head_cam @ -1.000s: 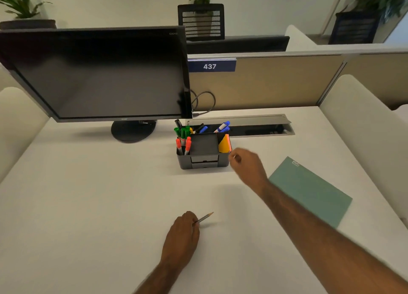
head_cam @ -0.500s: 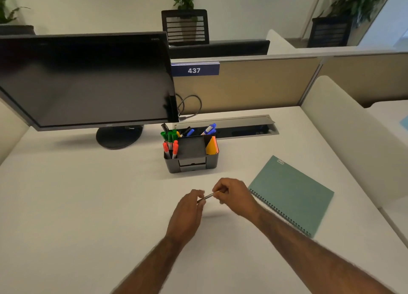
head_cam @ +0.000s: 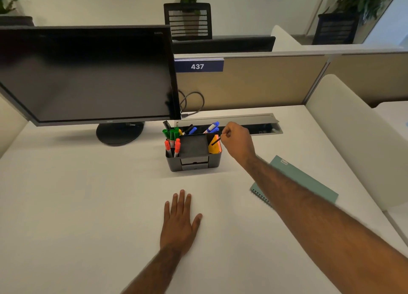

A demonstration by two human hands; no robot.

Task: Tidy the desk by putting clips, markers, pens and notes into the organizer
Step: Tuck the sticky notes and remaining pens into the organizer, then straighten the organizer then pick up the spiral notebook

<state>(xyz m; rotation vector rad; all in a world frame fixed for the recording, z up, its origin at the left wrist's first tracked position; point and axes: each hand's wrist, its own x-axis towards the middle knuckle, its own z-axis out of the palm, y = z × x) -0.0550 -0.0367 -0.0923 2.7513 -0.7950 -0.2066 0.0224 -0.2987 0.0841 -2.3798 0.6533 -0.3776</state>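
A black desk organizer stands mid-desk, in front of the monitor. Green and red markers fill its left compartment, blue markers stick up at the back, and yellow and orange notes sit in the right compartment. My right hand hovers at the organizer's right side, fingers pinched on a thin dark pen that slants down over the notes compartment. My left hand lies flat on the desk with fingers spread, holding nothing.
A large dark monitor on a round stand fills the left rear. A teal spiral notebook lies to the right, partly under my right forearm. An open cable tray runs behind the organizer, in front of a beige partition.
The pen passed from my left hand to my right, which carried it up to the organizer's right compartment. My left hand let go and flattened on the desk.
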